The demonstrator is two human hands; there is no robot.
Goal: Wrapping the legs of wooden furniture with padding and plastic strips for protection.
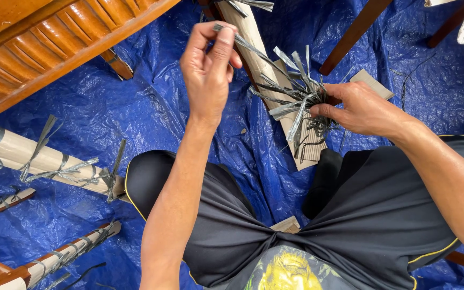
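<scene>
- Fingers of the left hand are pinched shut on one end of a grey plastic strip, thumb against forefinger, with the hand raised and its back to the camera.
- Right hand lies lower and further right, palm down, its fingers closed around a tangled bunch of grey strips at the knot.
- Both forearms reach out from the body over black shorts, the left one nearly upright in the head view, the right one coming in from the lower right.
- The pinched strip runs taut and slanting from the left hand down to the bunch, whose flat, shiny loose ends splay out in all directions.
- The bunch sits against a cardboard-wrapped leg that lies over a blue tarp.
- A carved wooden frame crowds the upper left; another wrapped leg tied with grey strips lies at the left, well apart from the hands.
- Dark wooden legs stand just beyond the right hand; open tarp shows between the two hands' surroundings and the left bundles.
</scene>
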